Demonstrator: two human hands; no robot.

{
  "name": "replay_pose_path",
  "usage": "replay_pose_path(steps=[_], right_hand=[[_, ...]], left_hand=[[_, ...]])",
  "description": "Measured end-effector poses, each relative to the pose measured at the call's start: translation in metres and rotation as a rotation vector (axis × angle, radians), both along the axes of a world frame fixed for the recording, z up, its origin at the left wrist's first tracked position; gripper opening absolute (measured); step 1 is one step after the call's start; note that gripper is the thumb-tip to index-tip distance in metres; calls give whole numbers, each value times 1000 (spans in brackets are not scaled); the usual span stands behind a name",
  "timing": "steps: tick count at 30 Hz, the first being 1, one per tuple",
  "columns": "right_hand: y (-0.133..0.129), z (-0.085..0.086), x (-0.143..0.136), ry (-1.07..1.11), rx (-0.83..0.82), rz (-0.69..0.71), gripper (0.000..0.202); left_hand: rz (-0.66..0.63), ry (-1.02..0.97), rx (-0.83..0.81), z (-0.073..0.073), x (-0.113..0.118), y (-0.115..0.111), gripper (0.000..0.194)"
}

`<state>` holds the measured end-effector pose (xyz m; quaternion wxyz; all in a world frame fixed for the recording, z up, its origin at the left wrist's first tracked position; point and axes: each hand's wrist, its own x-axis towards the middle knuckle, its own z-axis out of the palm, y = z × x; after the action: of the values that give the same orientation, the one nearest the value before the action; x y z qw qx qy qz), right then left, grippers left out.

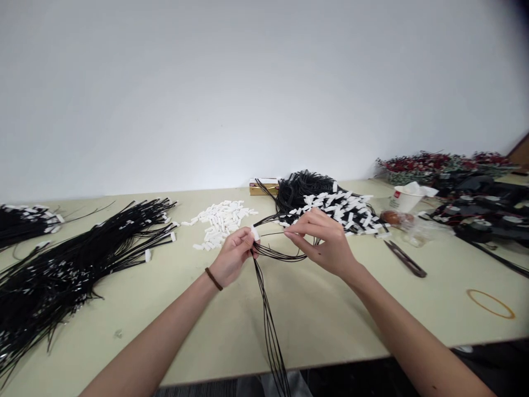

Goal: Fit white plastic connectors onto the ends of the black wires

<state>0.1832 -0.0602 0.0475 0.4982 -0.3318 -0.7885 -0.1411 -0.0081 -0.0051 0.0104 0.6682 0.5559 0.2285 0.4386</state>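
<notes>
Between the thumb and fingers of my left hand [237,251] is a white plastic connector [255,234], with several black wires [266,309] running from it and hanging over the table's front edge. My right hand [322,242] pinches a single thin black wire [273,234] just right of the connector. Other wires loop beneath that hand. Behind my left hand lies a heap of loose white connectors [221,220]. Beyond my right hand is a pile of black wires tipped with white connectors [339,209].
Large bundles of black wires [82,264] cover the left side of the table [330,325]. To the right are thread snips [405,258], a yellow rubber band [490,304], a paper cup [403,199] and a plastic bag [417,234]. A small gold box [263,189] stands near the wall.
</notes>
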Motion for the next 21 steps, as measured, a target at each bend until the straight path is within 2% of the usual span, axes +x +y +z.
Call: replay_pose_path(steps=[21], right_hand=[[3, 1, 4, -80, 18, 17, 10]], left_hand=[[-44, 19, 19, 0, -2, 1, 27]])
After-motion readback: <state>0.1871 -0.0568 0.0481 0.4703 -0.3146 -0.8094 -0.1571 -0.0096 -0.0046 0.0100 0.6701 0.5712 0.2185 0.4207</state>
